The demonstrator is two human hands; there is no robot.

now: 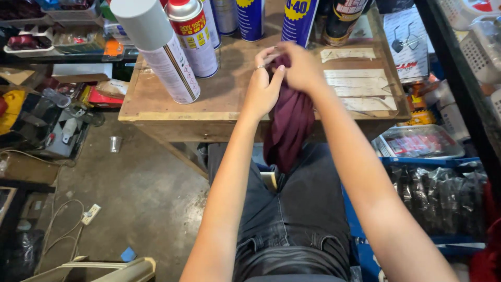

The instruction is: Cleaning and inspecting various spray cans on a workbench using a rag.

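Observation:
Both my hands meet over the front part of a small wooden table (172, 107). My left hand (262, 89), with a ring on one finger, and my right hand (300, 68) both grip a dark maroon cloth (289, 128). The cloth is bunched between my fingers at the top and hangs down over the table's front edge toward my lap. I sit in dark grey jeans (292, 219). Whatever is inside the bunched cloth is hidden.
Several spray cans stand at the table's back: a white-capped can (156, 49), a red-topped can (193, 36), blue cans (297, 21). Paper labels (355, 83) lie at the table's right. Clutter and a cable (62, 230) cover the floor at left; trays and bins (417, 141) crowd the right.

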